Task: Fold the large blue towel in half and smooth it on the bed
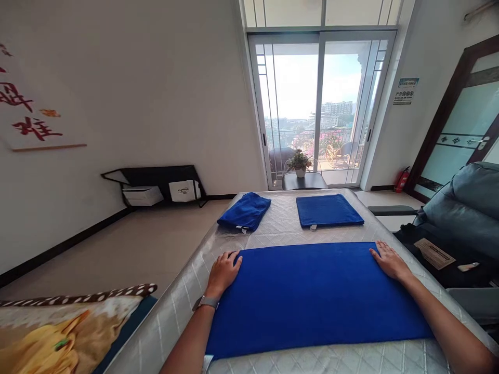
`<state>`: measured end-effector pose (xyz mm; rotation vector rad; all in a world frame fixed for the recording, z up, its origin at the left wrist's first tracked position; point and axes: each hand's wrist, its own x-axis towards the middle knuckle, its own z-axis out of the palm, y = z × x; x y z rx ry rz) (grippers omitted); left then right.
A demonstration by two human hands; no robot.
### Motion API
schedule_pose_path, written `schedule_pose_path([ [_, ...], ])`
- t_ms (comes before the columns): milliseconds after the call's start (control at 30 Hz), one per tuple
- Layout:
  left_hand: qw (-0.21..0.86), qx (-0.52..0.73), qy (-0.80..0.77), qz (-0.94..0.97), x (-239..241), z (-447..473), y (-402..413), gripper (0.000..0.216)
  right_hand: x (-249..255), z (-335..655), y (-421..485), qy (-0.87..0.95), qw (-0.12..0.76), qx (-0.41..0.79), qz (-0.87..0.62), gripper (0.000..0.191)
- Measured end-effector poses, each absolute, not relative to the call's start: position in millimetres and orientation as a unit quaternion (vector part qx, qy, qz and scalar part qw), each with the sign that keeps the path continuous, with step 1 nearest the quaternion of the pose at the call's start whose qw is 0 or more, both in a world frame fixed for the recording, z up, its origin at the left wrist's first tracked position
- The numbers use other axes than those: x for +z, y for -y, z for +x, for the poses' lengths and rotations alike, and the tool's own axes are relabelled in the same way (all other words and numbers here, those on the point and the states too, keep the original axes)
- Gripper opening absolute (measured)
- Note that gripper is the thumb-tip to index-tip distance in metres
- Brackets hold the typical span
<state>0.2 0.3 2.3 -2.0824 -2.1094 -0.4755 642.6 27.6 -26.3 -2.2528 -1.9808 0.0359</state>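
A blue towel (pixel 312 296) lies spread flat as a wide rectangle on a white quilted mattress (pixel 280 358). My left hand (pixel 224 272), with a watch on its wrist, rests at the towel's far left corner, fingers slightly bent and touching the edge. Over at the far right corner, my right hand (pixel 390 259) lies flat with its fingers stretched out. Beyond the spread towel are two folded blue ones: a looser, slanted bundle (pixel 245 212) on the left and a neat flat rectangle (pixel 329 210) on the right. Each shows a small white tag.
Past the mattress stands a dark chair (pixel 304 181) with a potted plant (pixel 300 162), before a sliding glass door. A dark leather armchair (pixel 463 208) borders the right side. At left, a patterned blanket (pixel 70 332) and a low black rack (pixel 159 182) with white boxes are visible.
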Motion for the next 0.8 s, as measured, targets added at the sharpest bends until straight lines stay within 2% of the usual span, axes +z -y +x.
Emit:
schedule_pose_path([
  [533, 0.074, -0.141, 0.695, -0.701, -1.8, -4.8, -4.8, 0.048, -29.4, 639.7, -27.2, 0.664, 0.071, -0.012, -0.744, 0.081],
  [800, 0.044, -0.181, 0.691, -0.698, -4.0, -14.5, -8.2, 0.047, -25.8, 640.5, -27.8, 0.657, 0.049, -0.011, -0.752, 0.076],
])
